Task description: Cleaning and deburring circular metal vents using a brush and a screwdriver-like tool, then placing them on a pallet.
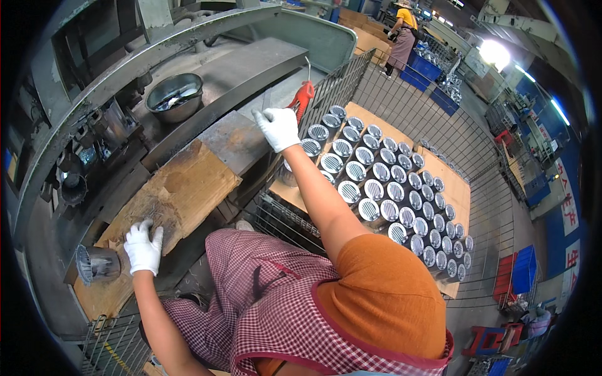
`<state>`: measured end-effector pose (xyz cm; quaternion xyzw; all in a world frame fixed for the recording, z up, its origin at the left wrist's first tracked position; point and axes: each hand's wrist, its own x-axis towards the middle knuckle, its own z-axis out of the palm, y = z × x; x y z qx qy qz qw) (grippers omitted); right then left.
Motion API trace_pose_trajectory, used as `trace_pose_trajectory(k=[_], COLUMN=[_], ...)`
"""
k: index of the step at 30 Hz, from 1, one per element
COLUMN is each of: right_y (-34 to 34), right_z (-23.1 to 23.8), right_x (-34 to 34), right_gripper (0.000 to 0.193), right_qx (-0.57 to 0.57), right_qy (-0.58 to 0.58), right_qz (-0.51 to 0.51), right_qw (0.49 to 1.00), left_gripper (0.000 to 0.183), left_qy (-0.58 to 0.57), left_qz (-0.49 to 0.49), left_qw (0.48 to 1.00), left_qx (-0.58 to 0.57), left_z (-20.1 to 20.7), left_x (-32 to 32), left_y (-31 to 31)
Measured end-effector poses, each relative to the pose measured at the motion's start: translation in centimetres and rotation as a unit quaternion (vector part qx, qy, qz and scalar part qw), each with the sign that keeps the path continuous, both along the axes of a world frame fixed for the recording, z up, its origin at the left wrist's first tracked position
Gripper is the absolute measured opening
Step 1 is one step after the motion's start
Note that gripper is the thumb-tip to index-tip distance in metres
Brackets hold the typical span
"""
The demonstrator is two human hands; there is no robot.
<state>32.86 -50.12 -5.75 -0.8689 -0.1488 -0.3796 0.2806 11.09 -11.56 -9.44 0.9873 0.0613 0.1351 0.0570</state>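
The left hand (143,248), in a white glove, lies flat and spread on the wooden board (169,200), fingers wide and holding nothing. It looks like a bracing hand, propping the body while the other arm stretches out. Just to its left a ribbed metal can (97,264) lies on its side on the board, open end facing left, close to the fingers but apart from them.

The right hand (278,128), also gloved, reaches far forward to the edge of the steel plate (235,141). Its fingers are bent downward, and whether they pinch anything I cannot tell, since the palm side is turned away. A red-handled tool (302,98) hangs on the wire cage (338,81) just beyond the hand, kept within reach. Right of the arm, rows of upright cans (389,191) with slotted tops stand packed tight on a cardboard sheet (454,188) inside the cage, ranked so they fill the layer evenly.

Further left, a metal bowl (175,95) sits on the machine's tabletop (251,62); its contents are too dark to make out. The arm covers some cans near the front row, and the apron (282,307) hides what is under the board's near edge. A second person (402,34) stands far off, too small to read.
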Motion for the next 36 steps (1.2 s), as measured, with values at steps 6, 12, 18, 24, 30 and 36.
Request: trace_pose_trajectory(k=[6,12,18,24,30,36], right_y=[-0.37,-0.43,-0.38,-0.49,-0.41,-0.45], right_z=[-0.17,-0.07,-0.26,0.0,-0.12,-0.22], right_x=[-0.03,-0.03,0.19,-0.05,-0.01,0.16], right_gripper=[0.043,0.044,0.044,0.043,0.043,0.043], right_qx=[-0.003,-0.002,-0.019,-0.006,-0.009,0.0], right_qy=[0.005,0.002,-0.008,-0.001,-0.002,-0.003], right_qz=[-0.01,-0.008,-0.015,-0.008,-0.01,-0.008], right_qw=[1.0,1.0,1.0,1.0,1.0,1.0], left_gripper=[0.034,0.034,0.034,0.033,0.033,0.033], left_qy=[0.01,0.007,-0.004,-0.001,0.005,0.002], left_qz=[-0.012,-0.014,-0.023,-0.017,-0.014,-0.018], left_qw=[1.0,1.0,1.0,1.0,1.0,1.0], left_qx=[0.005,0.006,0.007,0.001,0.002,0.0], left_z=[0.56,0.47,0.29,0.62,0.6,0.51], left_x=[-0.08,-0.02,-0.08,-0.13,-0.2,-0.11], left_y=[-0.97,-0.76,-0.58,-0.79,-0.82,-0.76])
